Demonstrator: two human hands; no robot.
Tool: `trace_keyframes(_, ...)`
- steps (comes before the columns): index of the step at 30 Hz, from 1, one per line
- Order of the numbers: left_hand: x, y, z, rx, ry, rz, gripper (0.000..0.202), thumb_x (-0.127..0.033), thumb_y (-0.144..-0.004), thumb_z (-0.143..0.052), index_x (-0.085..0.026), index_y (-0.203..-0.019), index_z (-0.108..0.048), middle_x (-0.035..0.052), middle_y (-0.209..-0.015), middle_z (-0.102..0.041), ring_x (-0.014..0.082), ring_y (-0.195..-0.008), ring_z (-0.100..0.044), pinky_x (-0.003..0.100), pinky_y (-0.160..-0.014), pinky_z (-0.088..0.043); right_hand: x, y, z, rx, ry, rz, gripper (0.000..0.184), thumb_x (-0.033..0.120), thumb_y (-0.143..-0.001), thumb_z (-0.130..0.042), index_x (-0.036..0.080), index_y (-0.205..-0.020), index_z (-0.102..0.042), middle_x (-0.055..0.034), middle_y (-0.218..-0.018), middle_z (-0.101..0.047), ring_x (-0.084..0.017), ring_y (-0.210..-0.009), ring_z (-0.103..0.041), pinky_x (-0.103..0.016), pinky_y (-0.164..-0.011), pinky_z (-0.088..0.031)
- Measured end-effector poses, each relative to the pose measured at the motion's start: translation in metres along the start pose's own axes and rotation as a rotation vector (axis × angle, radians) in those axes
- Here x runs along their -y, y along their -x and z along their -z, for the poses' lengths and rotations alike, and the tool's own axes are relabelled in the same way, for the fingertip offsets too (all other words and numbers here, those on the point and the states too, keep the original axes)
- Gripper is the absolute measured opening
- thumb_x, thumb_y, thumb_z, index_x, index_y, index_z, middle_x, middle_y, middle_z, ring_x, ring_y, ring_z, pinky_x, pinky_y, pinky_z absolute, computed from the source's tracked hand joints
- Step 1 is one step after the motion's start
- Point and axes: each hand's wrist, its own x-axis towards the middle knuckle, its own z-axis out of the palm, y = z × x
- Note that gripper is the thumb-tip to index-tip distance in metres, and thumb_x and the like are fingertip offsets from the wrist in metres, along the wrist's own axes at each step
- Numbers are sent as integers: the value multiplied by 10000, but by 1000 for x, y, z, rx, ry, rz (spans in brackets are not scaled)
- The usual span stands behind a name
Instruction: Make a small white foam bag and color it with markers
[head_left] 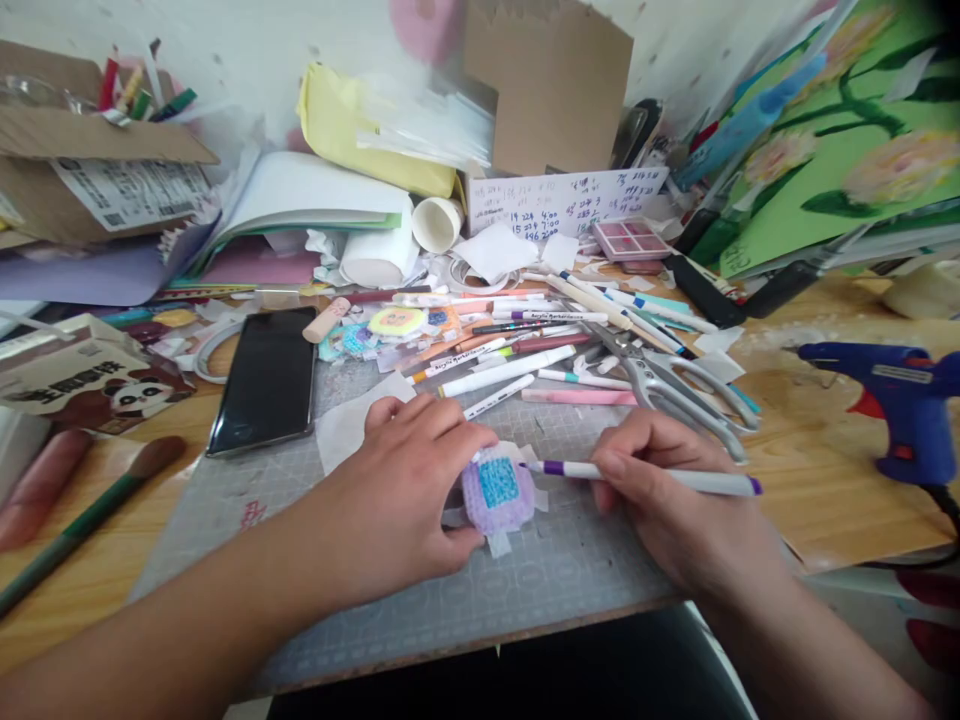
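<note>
Between the thumb and fingers of my left hand [409,490] is a small rounded-square craft piece [480,512], lilac with a glittery blue square in its middle. Bits of clear tape stick out around its edge. My right hand [660,490] grips a white marker [686,481] with a purple band and purple end. The marker's tip points left and meets, or nearly meets, the piece's right upper edge. Under both hands lies a grey cutting mat [570,600]. White paper [360,425] lies partly beneath my left hand.
Many markers [510,370] lie heaped behind the hands, with grey scissors [660,375] at their right. A phone [266,380] and a green-handled brush [97,520] are on the left. A blue glue gun [900,400] lies right. Cardboard box [45,140] stands back left.
</note>
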Motion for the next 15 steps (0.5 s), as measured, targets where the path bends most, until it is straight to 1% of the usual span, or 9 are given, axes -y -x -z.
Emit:
trace_keyframes(2,0,0,0,-3,2,6,397,-304,-674,-673,-254,-1060,-591,34,-957,-533,279,-980,-486,437,-835,-286,0,-1,-2,-3,92,-2,202,342,-795,-701,212,-688,-590,31,-573,-622,-112,-528,-517,-225,-494,-380)
trace_keyframes(4,-1,0,1,-1,6,14,409,-299,-670,-676,-254,-1068,-592,37,-962,-539,281,-981,-487,444,-845,-288,0,-2,-3,21,140,-9,211,333,-802,-690,207,-670,-584,26,-560,-615,-115,-518,-513,-226,-486,-379)
trace_keyframes(6,-2,-1,2,6,13,22,405,-298,-673,-673,-253,-1068,-593,41,-959,-547,282,-977,-490,448,-852,-293,-1,-2,-2,45,111,-13,230,333,-809,-676,207,-647,-574,29,-522,-591,-117,-500,-497,-234,-485,-372)
trace_keyframes(8,-3,-1,3,21,19,25,381,-294,-678,-669,-250,-1050,-598,43,-955,-552,282,-968,-494,447,-846,-302,-1,-2,-2,21,77,-11,234,347,-804,-676,209,-648,-569,30,-515,-585,-120,-503,-491,-238,-493,-369)
trace_keyframes(11,-3,-1,2,10,20,20,363,-286,-671,-670,-247,-1025,-600,43,-949,-553,283,-965,-493,447,-840,-307,-1,-2,-3,-6,137,-14,222,352,-796,-682,209,-665,-573,21,-562,-609,-120,-525,-491,-233,-495,-369)
trace_keyframes(15,-1,1,-1,-13,30,12,384,-279,-665,-670,-249,-1039,-591,39,-952,-546,284,-978,-487,455,-860,-299,-3,-1,-3,35,117,-21,244,355,-804,-667,214,-641,-554,30,-531,-578,-120,-518,-473,-235,-491,-364)
